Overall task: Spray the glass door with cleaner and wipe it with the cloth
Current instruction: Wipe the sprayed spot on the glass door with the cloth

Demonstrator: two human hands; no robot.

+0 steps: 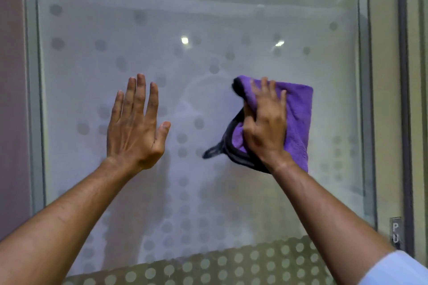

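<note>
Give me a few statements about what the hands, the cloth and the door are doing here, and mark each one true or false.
1. The right hand holds a purple cloth against the glass door. True.
2. The left hand grips a spray bottle. False: it is flat and open, holding nothing.
3. The glass carries a pattern of round dots. True.
4. The cloth is yellow with white trim. False: it is purple with a dark edge.
5. Both hands are on the cloth. False: only the right one.
</note>
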